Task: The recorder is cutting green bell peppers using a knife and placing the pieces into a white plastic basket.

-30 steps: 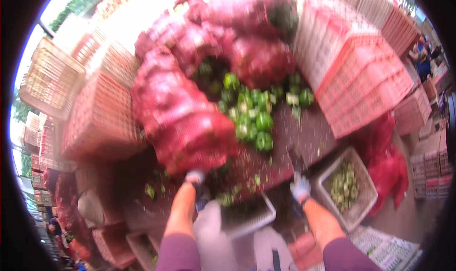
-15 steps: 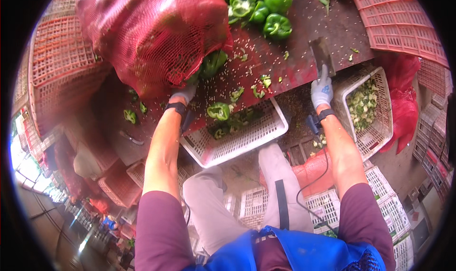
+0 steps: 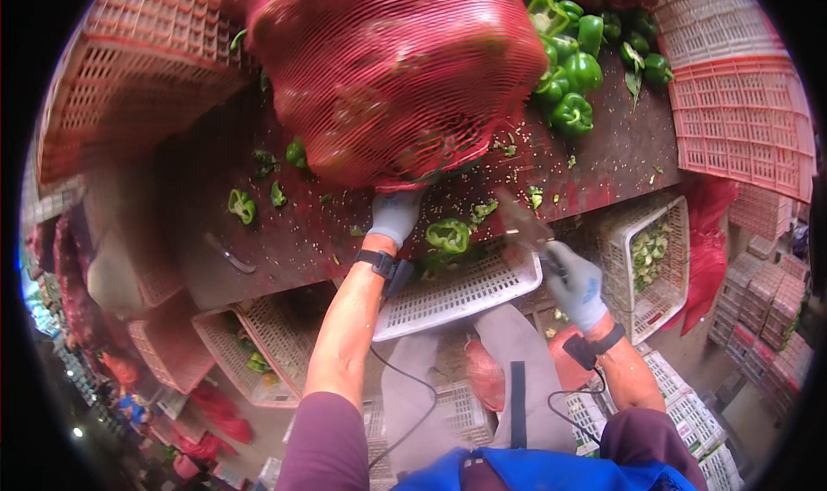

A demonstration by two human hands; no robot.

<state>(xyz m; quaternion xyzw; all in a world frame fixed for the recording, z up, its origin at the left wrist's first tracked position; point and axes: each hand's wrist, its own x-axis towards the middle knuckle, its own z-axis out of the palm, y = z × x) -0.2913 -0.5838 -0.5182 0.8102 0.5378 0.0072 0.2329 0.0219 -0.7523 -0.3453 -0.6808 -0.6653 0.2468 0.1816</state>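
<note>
A large red mesh bag (image 3: pixel 396 77) bulges over the far side of the dark worktable. At its near edge my gloved left hand (image 3: pixel 396 215) is closed on the netting, its fingertips partly hidden under the bag. My gloved right hand (image 3: pixel 575 282) is wrapped round the handle of a broad-bladed knife (image 3: pixel 524 221); the blade is smeared by motion and points up-left over the table edge. Between the hands lies a cut green pepper (image 3: pixel 448 235), with pepper scraps around it. Whole and cut green peppers (image 3: pixel 573 112) are heaped right of the bag.
Below the table edge stands a white crate (image 3: pixel 465 301); another crate (image 3: pixel 672 297) at right holds pale pepper cores. A curved tool (image 3: pixel 229 254) lies at the table's left. Red crates (image 3: pixel 741 116) flank the table, and seeds litter its surface (image 3: pixel 284 233).
The view has shifted, so the table sits lower and further right. The mesh bag has moved right, covering its spilled peppers. My right hand has drawn the knife left and nearer to me.
</note>
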